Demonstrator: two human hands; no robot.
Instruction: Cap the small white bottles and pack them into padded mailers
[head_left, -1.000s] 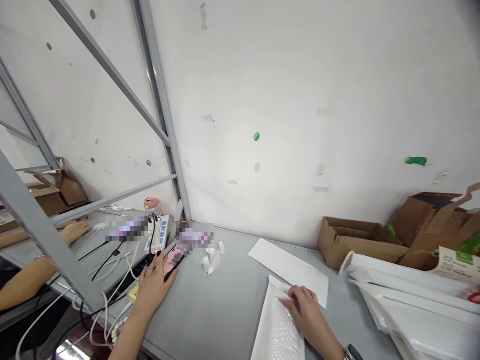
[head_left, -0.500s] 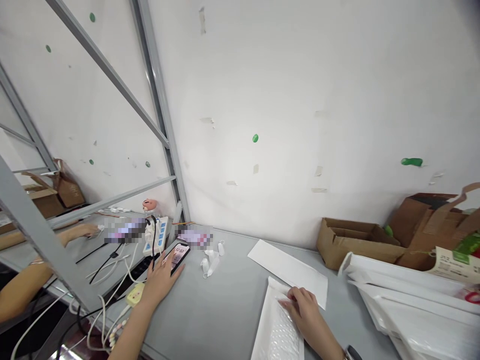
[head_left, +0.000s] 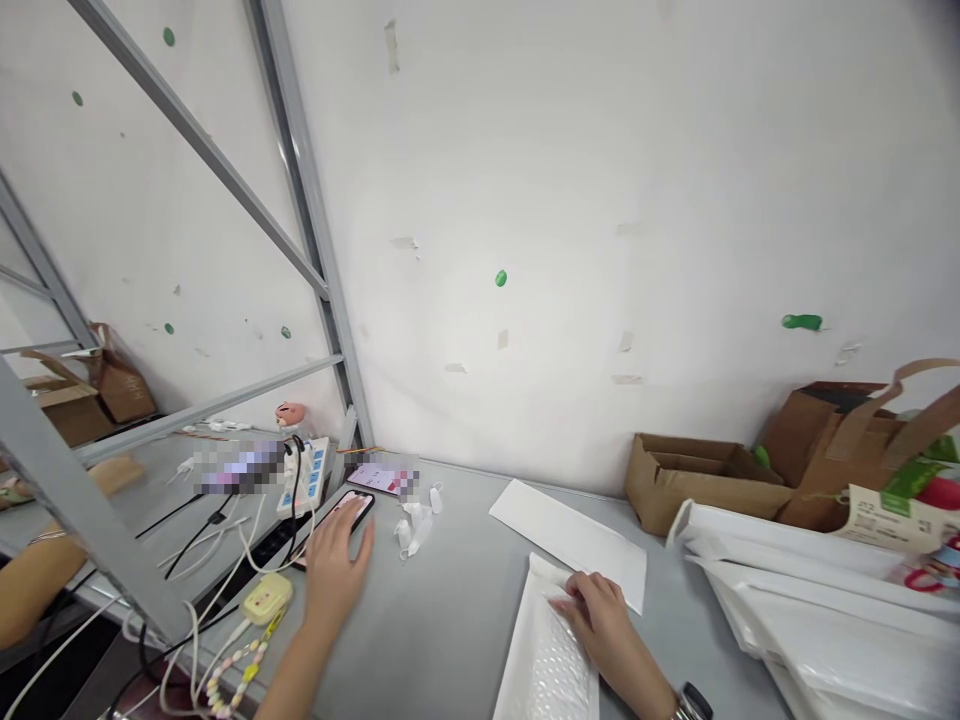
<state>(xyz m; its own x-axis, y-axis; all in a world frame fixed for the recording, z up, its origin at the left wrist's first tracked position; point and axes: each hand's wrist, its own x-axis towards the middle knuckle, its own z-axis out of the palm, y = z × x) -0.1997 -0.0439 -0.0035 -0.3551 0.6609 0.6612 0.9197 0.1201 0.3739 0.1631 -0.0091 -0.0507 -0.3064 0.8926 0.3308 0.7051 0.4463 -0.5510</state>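
My left hand [head_left: 337, 565] lies over a black-framed smartphone [head_left: 361, 508], fingers stretched out and covering much of its lit screen. The phone lies flat on the grey table [head_left: 439, 620]. My right hand [head_left: 604, 625] has its fingers curled at the edge of a white bubble mailer [head_left: 547, 660], whose clear bubble surface shows in front of me. Beyond that hand lies a flat white card or envelope [head_left: 566, 535]. Small white tag-like pieces [head_left: 415, 528] sit to the right of the phone. A second phone [head_left: 375, 477], partly blurred out, lies just behind.
A power strip [head_left: 313, 480] with tangled cables and a yellow case [head_left: 266, 598] with a beaded strap are at left, beside a grey metal frame post [head_left: 82, 510]. Stacked white mailers [head_left: 847, 620], a cardboard box [head_left: 675, 490] and a paper bag [head_left: 832, 450] are at right. Another person's arm [head_left: 45, 580] shows far left.
My left hand has shifted slightly over the phone, covering more of its screen. The view has turned a little, and the other person's arm at left has moved. My right hand stays at the mailer.
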